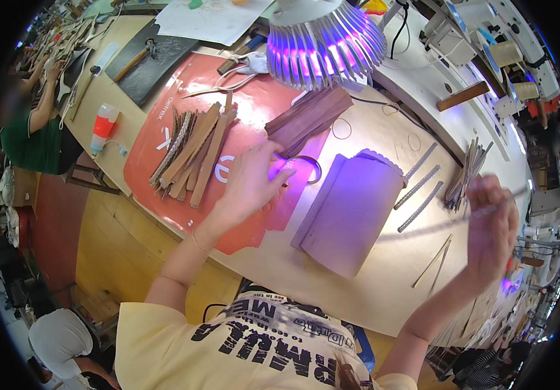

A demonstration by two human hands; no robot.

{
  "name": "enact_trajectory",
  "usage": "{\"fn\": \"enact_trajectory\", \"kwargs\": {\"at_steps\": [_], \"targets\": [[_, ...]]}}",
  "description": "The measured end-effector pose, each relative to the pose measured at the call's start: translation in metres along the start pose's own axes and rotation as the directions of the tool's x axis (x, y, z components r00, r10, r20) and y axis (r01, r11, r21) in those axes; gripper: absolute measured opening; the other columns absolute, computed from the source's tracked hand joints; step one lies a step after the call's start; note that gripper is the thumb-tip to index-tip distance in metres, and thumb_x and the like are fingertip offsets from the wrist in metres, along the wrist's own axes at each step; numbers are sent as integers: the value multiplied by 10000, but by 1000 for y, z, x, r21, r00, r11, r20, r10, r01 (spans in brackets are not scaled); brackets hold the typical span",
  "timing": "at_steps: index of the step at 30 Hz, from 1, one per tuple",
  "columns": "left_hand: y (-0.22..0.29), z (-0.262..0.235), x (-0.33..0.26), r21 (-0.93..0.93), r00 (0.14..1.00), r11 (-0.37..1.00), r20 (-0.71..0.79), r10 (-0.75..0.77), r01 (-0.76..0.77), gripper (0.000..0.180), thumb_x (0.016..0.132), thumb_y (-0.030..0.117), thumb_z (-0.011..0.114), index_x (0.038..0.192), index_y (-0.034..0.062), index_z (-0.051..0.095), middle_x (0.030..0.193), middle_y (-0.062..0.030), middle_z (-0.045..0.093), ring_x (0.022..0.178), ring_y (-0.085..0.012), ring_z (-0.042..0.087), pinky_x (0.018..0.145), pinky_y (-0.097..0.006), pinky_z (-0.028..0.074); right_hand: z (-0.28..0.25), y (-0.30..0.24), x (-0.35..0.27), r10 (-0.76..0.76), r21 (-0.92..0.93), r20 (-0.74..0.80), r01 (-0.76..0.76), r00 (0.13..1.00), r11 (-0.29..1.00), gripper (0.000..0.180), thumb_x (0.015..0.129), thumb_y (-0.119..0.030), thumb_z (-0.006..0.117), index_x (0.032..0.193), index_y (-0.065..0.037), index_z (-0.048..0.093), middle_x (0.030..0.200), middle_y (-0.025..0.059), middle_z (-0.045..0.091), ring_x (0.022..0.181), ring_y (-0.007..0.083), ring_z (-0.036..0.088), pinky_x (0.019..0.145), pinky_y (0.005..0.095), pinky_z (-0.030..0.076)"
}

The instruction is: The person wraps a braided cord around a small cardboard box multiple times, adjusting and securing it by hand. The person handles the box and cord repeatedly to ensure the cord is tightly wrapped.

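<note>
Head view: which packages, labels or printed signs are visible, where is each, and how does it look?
Squeeze bottle: far left on the workbench, lying tilted, white with a red label band.
Red mat: under the left hand, with white printed marks.
White paper sheet: top edge, faint drawing.

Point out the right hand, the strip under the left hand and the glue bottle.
right hand (491, 224), head view, on the back of the hand.
curved strip (310, 166), head view, on its bend.
glue bottle (103, 127), head view, on its red body.
</note>
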State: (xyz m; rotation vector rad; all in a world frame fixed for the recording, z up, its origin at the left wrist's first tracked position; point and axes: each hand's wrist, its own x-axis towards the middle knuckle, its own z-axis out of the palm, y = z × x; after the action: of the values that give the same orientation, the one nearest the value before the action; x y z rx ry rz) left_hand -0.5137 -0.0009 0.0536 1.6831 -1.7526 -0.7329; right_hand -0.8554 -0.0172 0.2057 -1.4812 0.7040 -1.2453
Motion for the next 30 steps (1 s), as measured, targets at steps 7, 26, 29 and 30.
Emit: {"fn": "enact_trajectory", "kwargs": {"at_steps": [7,26,29,30], "targets": [[-28,33,-22,-7,989,990,-39,-141,141,210,773,90,716,968,20,680,805,-130,654,796,-270,634,687,-395,492,-38,-16,-59,177,-32,-81,-180,981,983,183,972,-199,562,980,-17,554,977,126,512,965,233,474,893,377,367],[47,2,7,24,838,892,-332,432,-451,205,741,49,742,919,151,739,971,-18,661,884,-191,626,811,-348,412,-15,12,-78,244,-26,-149,-250,958,968,224,906,-195,661,895,25,623,927,148,611,891,230,551,839,358,417],[58,20,57,-54,850,872,-261,457,-486,167,800,24,648,930,106,713,892,-53,666,787,-243,640,720,-357,473,-15,13,-83,236,2,-150,-238,960,971,237,902,-206,673,904,26,626,919,146,616,881,230,557,831,357,423],[61,28,75,-22,844,866,-239,480,-499,165,808,22,632,929,100,711,884,-69,663,788,-259,639,709,-362,480,-15,13,-85,229,22,-145,-229,962,973,240,900,-209,677,907,26,628,916,145,617,879,231,559,828,357,425]]}}
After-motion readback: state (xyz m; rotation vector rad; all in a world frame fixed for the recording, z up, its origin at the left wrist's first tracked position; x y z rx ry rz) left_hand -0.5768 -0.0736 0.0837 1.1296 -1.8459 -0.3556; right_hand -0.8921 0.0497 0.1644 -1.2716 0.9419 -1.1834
